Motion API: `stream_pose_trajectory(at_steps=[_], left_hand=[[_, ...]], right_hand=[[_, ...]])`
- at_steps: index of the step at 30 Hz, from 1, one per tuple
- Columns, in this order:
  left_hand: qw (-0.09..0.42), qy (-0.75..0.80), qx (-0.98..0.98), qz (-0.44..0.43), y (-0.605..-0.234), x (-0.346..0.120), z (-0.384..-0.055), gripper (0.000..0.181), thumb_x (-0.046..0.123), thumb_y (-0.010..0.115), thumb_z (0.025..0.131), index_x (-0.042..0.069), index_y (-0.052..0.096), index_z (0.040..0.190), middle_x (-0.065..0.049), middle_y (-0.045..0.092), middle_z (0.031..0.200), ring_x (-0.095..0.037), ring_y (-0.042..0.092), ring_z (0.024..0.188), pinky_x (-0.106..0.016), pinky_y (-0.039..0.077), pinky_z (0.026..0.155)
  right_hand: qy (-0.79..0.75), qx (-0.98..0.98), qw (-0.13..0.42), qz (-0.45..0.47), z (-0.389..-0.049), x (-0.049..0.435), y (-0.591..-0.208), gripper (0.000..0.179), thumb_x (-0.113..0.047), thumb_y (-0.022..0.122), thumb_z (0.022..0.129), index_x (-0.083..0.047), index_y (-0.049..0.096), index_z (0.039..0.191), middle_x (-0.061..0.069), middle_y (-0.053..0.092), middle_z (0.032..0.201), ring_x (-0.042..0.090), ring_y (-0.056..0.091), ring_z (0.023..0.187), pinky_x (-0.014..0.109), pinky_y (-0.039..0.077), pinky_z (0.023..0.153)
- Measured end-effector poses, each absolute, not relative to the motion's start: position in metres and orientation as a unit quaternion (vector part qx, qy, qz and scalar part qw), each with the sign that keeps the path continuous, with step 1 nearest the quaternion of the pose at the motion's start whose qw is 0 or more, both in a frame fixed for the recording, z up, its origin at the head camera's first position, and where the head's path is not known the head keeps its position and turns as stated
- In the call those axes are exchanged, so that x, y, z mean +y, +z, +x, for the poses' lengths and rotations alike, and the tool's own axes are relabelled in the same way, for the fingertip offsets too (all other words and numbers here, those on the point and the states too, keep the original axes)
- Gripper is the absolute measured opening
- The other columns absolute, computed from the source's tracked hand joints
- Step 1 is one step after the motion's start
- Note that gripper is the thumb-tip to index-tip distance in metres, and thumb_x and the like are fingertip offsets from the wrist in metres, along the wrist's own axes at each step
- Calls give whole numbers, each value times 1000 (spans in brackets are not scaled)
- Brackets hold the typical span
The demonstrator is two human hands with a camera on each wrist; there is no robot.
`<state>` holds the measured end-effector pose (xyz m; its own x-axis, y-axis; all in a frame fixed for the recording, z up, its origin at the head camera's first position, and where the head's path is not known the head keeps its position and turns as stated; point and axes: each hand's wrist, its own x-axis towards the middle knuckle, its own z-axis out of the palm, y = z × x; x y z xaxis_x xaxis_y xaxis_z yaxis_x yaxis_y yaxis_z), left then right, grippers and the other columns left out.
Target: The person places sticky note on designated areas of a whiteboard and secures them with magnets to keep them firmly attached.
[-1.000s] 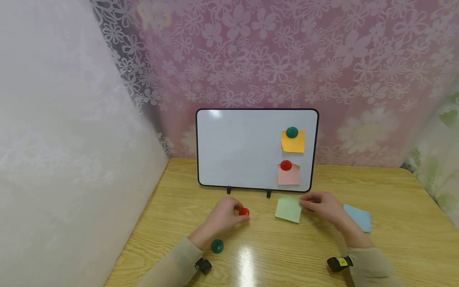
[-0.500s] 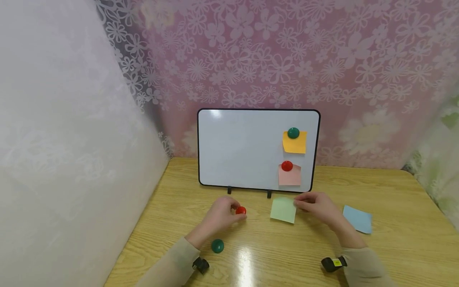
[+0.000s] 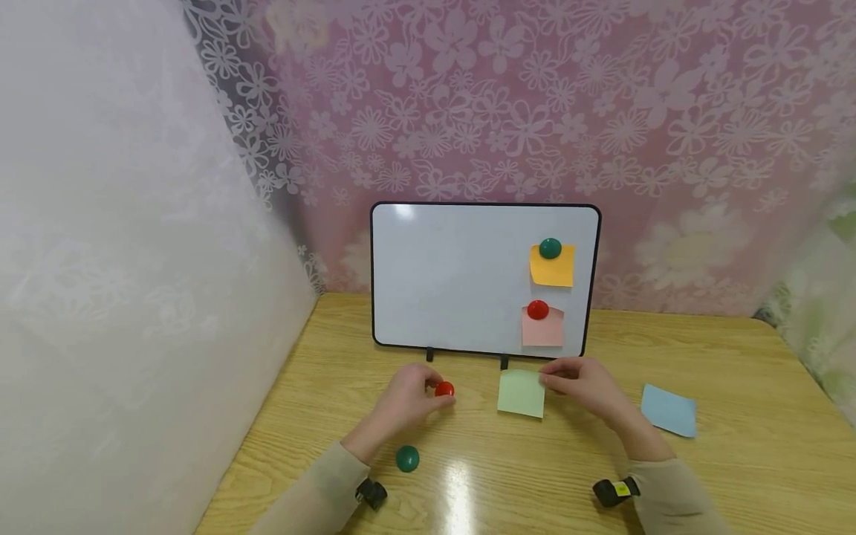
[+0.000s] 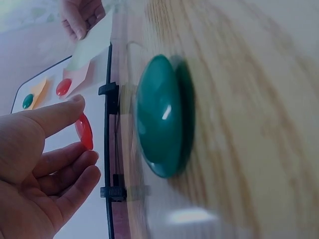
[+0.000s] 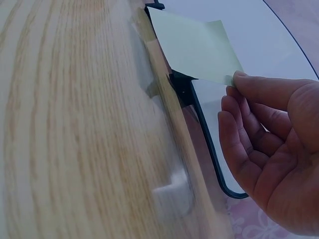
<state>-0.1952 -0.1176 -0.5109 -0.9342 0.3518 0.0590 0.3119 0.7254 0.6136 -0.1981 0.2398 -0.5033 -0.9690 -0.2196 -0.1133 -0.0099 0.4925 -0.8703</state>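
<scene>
My left hand (image 3: 406, 397) pinches a round red magnet (image 4: 84, 131) between thumb and forefinger, in front of the whiteboard's lower edge. To its right, my right hand (image 3: 588, 390) pinches a pale green sticky note (image 3: 521, 394) by its upper right corner; the right wrist view shows thumb and fingertip on that corner (image 5: 199, 47). The whiteboard (image 3: 455, 282) stands upright behind both hands. On its right side an orange note (image 3: 560, 271) hangs under a green magnet (image 3: 550, 248), and a pink note (image 3: 543, 332) below it under another red magnet (image 3: 538, 310).
A loose green magnet (image 3: 407, 458) lies on the wooden table (image 3: 508, 475) near my left forearm. A blue sticky note (image 3: 669, 411) lies right of my right hand. Black feet (image 3: 504, 362) support the board. A pale wall (image 3: 134, 297) bounds the left side.
My right hand has moved left with the green note, which now faces the head camera more squarely. My left hand has shifted slightly left with the red magnet.
</scene>
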Motion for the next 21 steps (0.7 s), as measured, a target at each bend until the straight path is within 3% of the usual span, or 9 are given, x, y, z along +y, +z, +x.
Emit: stream_pose_trajectory(at_steps=[21], left_hand=[[1, 309, 937, 163, -501, -141, -199, 32, 36, 90, 90, 10, 82, 105, -1, 75, 103, -17, 65, 92, -36, 57, 81]], right_hand=[[-505, 852, 93, -101, -208, 220, -498, 30, -25, 75, 103, 0, 76, 120, 9, 75, 110, 21, 67, 95, 36, 60, 83]])
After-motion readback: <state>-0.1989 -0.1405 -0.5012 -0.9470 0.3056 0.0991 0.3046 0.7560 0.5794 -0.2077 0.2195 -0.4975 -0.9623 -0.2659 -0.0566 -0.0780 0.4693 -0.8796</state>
